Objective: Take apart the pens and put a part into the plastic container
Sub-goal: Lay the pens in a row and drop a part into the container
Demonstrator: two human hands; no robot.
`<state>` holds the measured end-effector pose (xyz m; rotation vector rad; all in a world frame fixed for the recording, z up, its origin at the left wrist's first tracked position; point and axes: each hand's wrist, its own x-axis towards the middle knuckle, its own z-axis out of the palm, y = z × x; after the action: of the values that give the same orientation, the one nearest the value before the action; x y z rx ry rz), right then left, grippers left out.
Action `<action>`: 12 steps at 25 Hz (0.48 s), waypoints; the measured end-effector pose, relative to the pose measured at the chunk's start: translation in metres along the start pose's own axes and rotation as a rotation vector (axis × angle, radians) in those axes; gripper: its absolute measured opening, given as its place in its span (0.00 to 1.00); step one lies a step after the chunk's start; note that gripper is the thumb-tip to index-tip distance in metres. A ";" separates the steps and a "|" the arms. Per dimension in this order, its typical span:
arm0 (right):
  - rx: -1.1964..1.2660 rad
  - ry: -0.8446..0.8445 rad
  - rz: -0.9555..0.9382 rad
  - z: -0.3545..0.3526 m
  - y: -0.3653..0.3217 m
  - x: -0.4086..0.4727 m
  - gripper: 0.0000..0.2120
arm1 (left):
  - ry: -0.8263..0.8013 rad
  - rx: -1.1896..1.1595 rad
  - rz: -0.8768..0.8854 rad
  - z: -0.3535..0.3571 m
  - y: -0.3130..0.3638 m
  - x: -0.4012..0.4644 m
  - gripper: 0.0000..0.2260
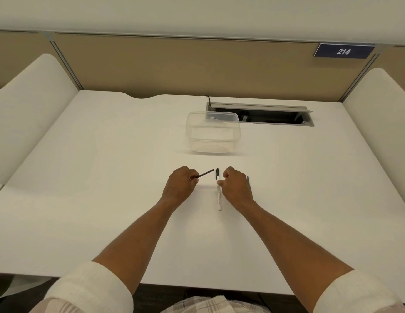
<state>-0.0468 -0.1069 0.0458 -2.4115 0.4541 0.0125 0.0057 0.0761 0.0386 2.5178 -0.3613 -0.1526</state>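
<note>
Left hand point(181, 186) pinching a thin dark pen part point(205, 173), probably the refill or inner tube, tip angling up-right toward the white pen. Right hand point(236, 188) curling loosely beside the white pen point(218, 195), fingertips point(220, 183) touching or nearly touching the barrel; cannot tell whether actually gripping it. White pen lying flat on the desk point(106, 177), black cap end pointing away, between both hands. Something thin and grey point(248, 180) poking out behind the right hand, maybe another pen, too hidden to say. Clear plastic container point(212, 132) sitting open and looking empty further back, near the cable hatch point(260, 116). Likely holding the dark part free for dropping into the container, right hand steadying or reaching for the next pen. Keeping the work central, container straight ahead for a short carry.
</note>
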 end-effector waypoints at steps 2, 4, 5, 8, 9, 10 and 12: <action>0.032 0.014 -0.071 -0.007 -0.005 0.006 0.08 | 0.002 0.015 0.003 0.000 0.003 0.005 0.06; 0.027 0.023 -0.131 -0.012 -0.007 0.011 0.08 | 0.004 0.015 0.007 -0.001 0.008 0.010 0.06; 0.003 0.036 -0.151 -0.014 -0.008 0.012 0.09 | 0.006 0.014 0.013 -0.001 0.011 0.012 0.06; -0.055 0.077 -0.175 -0.017 -0.006 0.020 0.09 | 0.014 0.026 0.024 -0.002 0.017 0.020 0.07; -0.060 0.080 -0.174 -0.018 -0.006 0.023 0.08 | 0.011 0.033 0.028 -0.002 0.019 0.023 0.07; -0.066 0.082 -0.173 -0.019 -0.006 0.026 0.08 | 0.009 0.041 0.034 -0.003 0.021 0.026 0.07; -0.073 0.092 -0.182 -0.023 -0.008 0.032 0.07 | 0.012 0.047 0.046 -0.004 0.027 0.033 0.06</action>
<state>-0.0170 -0.1255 0.0642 -2.5244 0.2776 -0.1647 0.0318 0.0471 0.0562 2.5528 -0.4222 -0.1115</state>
